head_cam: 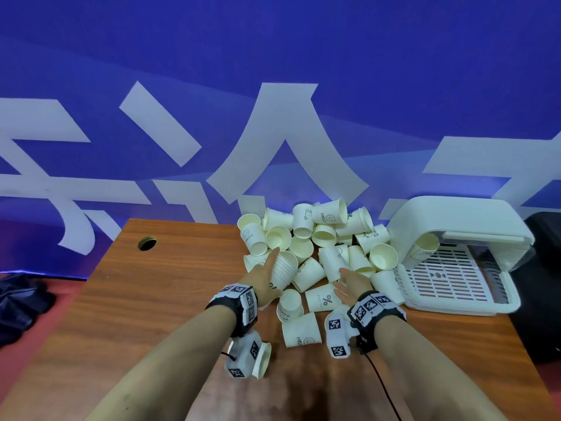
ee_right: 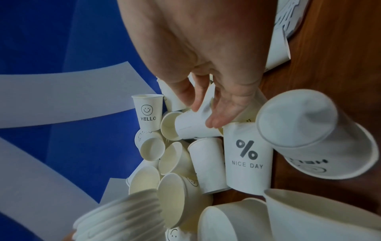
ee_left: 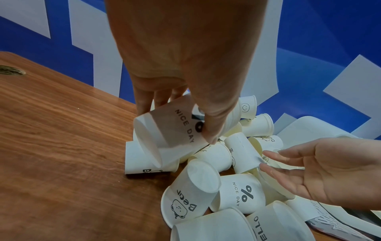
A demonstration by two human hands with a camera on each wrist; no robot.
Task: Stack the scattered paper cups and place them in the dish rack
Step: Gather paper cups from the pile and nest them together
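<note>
My left hand (head_cam: 274, 268) grips a nested stack of white paper cups (head_cam: 283, 270), tilted with its mouth pointing away; its outer cup reads NICE DAY (ee_left: 171, 135). Many loose cups (head_cam: 315, 238) lie heaped on the wooden table (head_cam: 151, 299), left of the white dish rack (head_cam: 455, 305). My right hand (head_cam: 341, 279) reaches into the heap with straight fingers and touches a cup lying on its side (ee_right: 193, 125), also seen in the left wrist view (ee_left: 243, 151). Another stack of cups (head_cam: 425, 247) lies inside the rack under its raised lid.
A single cup (head_cam: 262, 360) lies near my left wrist at the front. A cable hole (head_cam: 147, 243) is in the table's far left part. A blue banner stands behind the table. Dark cloth (head_cam: 18, 305) lies on the floor at left.
</note>
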